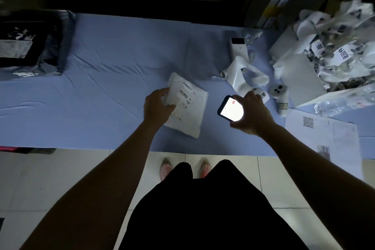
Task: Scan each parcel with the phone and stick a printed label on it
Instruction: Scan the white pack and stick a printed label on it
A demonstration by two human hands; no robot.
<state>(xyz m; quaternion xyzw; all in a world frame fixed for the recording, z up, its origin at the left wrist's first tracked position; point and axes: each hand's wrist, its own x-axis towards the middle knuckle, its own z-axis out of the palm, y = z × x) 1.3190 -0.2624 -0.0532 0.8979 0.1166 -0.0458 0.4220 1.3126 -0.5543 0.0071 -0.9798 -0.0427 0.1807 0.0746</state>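
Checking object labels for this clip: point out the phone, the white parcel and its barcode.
phone (231,108), head view, on its lit screen.
white parcel (190,117), head view, on its bare lower face.
barcode (183,94), head view, on the printed stripes.

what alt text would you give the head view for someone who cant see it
A person at a blue-covered table grips a white parcel with the left hand and holds a lit phone beside it in the right hand. A box of crumpled paper sits at far right, a black parcel at far left.
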